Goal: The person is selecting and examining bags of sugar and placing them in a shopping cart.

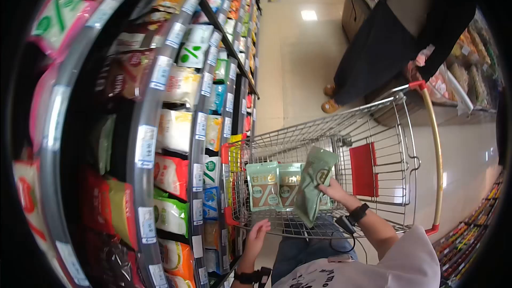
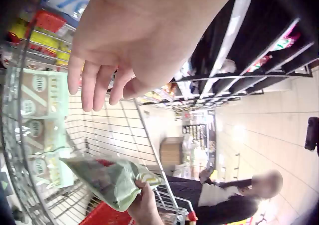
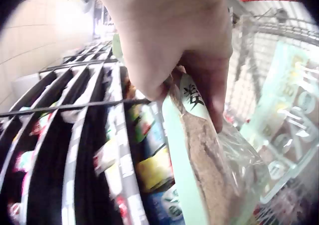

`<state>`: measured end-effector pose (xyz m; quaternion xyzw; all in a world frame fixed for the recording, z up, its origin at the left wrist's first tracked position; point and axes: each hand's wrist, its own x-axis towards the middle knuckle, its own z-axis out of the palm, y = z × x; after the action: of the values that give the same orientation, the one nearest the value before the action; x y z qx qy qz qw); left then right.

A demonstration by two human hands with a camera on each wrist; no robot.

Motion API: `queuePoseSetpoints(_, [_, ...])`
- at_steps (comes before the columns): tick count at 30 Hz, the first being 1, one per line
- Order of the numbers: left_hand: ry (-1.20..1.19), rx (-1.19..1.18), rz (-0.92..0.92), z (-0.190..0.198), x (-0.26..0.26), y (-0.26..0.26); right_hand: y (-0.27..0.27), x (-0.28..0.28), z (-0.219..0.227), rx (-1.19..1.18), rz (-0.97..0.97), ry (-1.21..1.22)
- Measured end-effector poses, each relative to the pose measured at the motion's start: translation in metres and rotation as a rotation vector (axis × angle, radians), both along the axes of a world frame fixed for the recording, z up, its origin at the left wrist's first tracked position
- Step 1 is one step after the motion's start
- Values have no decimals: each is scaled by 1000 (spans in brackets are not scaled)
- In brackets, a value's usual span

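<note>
My right hand (image 1: pixel 332 190) grips a pale green pouch (image 1: pixel 314 181) near one edge and holds it over the wire shopping cart (image 1: pixel 364 170). In the right wrist view the pouch (image 3: pixel 182 150) shows a clear side with brown contents, and the thumb and fingers clasp its edge. Flat inside the cart lie matching green packets (image 1: pixel 264 186), in a row seen best in the left wrist view; the held pouch partly covers one in the head view. Beside the cart's near side, my left hand (image 1: pixel 258 234) holds nothing, its fingers loosely extended in the left wrist view.
Shelves of bagged goods (image 1: pixel 173 176) with price labels line the left side. A person in dark clothing (image 1: pixel 373 48) stands beyond the cart, close to its handle (image 1: pixel 434 144). Display counters with packaged goods (image 1: pixel 469 69) stand at the right. Tiled floor (image 1: pixel 290 69) runs along the aisle.
</note>
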<state>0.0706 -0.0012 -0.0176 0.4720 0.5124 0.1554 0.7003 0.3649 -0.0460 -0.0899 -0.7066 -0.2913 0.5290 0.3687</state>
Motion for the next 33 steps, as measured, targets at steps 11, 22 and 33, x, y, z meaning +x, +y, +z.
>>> queuePoseSetpoints(11, [-351, 188, -99, 90, 29, 23, 9, -145, 188, 422, 421, -262])
queuePoseSetpoints(22, [-537, -59, 558, 96, -8, 44, 17, -92, 205, 639, 257, -531])
queuePoseSetpoints(33, [-493, -80, 464, 98, -6, 35, -1, -109, 187, 255, 150, 213])
